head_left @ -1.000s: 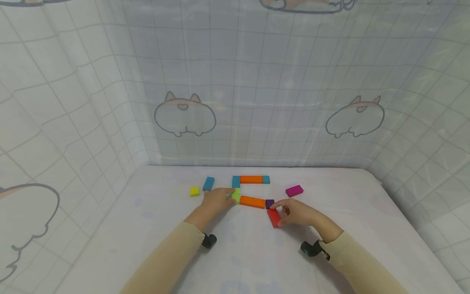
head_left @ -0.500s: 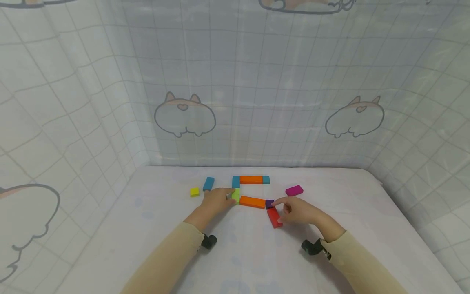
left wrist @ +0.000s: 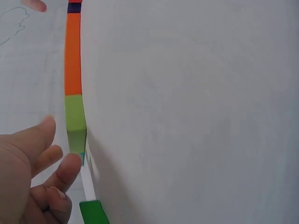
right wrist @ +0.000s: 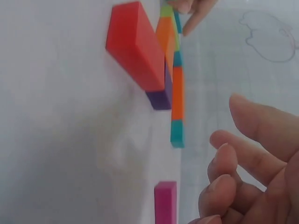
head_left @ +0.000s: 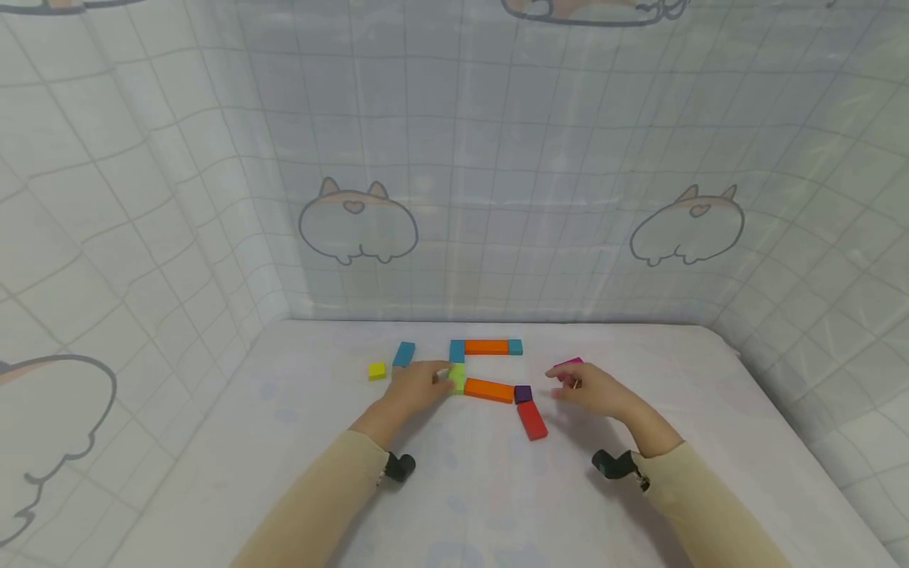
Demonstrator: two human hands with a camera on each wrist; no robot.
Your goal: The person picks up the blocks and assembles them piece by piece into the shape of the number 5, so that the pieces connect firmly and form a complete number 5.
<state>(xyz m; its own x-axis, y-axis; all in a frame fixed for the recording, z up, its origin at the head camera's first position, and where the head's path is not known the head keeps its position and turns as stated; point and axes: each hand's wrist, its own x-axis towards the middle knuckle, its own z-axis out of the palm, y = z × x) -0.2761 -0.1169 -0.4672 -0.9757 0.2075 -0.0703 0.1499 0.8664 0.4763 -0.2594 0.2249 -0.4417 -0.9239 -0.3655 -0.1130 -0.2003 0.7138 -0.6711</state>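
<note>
- Landmark: purple block (head_left: pixel 522 394), at the right end of the near orange block (head_left: pixel 488 390); places below are read from it, as the person sees them
- Magenta block (head_left: pixel 570 362): right of the purple block and farther from the person, well apart from it
- Key relation: magenta block lies on the far side of the right hand (head_left: pixel 595 390), at its finger ends; right hand is clearly the nearer, left hand (head_left: pixel 414 390) being across on the left of the purple block
- Long axis of magenta block: seems to run roughly left to right; the hand covers much of it in the head view, so its exact slant is uncertain
- Right hand: thumb and index finger parted, other fingers loosely curled, nothing gripped; right wrist view shows a gap to the magenta block
- Left hand: beside the light-green block (head_left: pixel 458 379), left of the purple block; thumb and fingers parted, no grip seen, contact cannot be told
- Red block (head_left: pixel 533 420): on the person's side of the purple block, near end slanting right
</note>
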